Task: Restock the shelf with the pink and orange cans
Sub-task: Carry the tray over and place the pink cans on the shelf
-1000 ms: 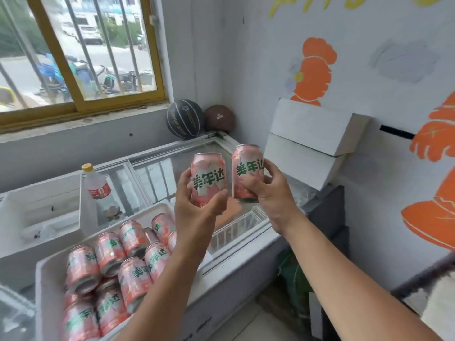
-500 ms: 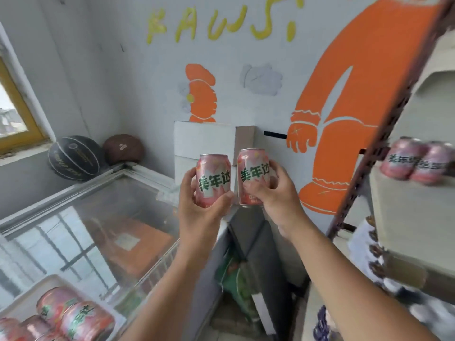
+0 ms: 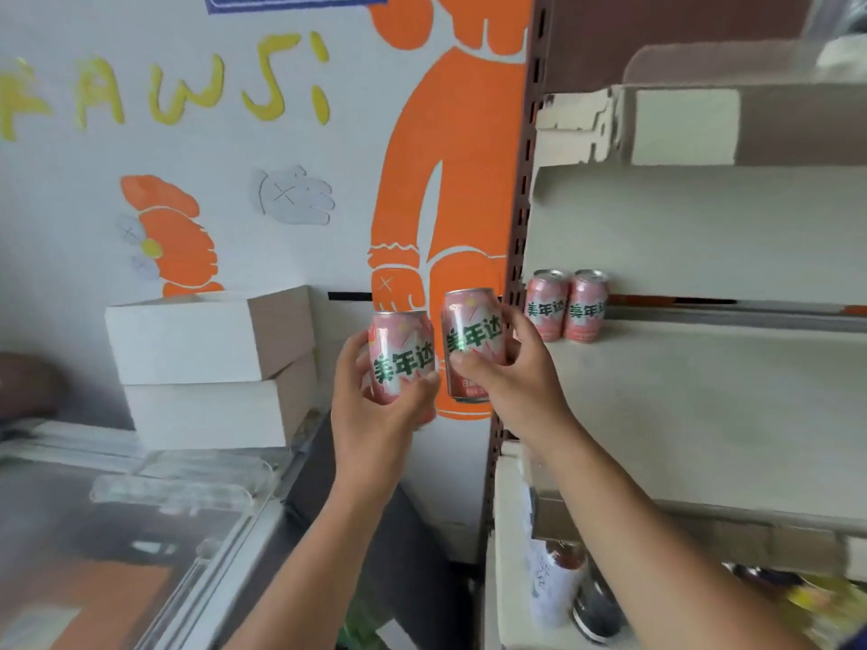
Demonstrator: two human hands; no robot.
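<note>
Pink cans (image 3: 402, 357): four. White boxes (image 3: 187, 342): two. Hands (image 3: 375, 415): two. Shelf unit (image 3: 703, 396): one.

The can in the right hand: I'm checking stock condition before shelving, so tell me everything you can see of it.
This can is small and metal by its look: pink body with pale splashes, green characters edged white, an orange band at the base, a silvery rim on top. It is roughly upright in mid-air, just left of the shelf post. The right hand grips it, thumb across the lower front, fingers behind. No dent shows on the facing side.
</note>
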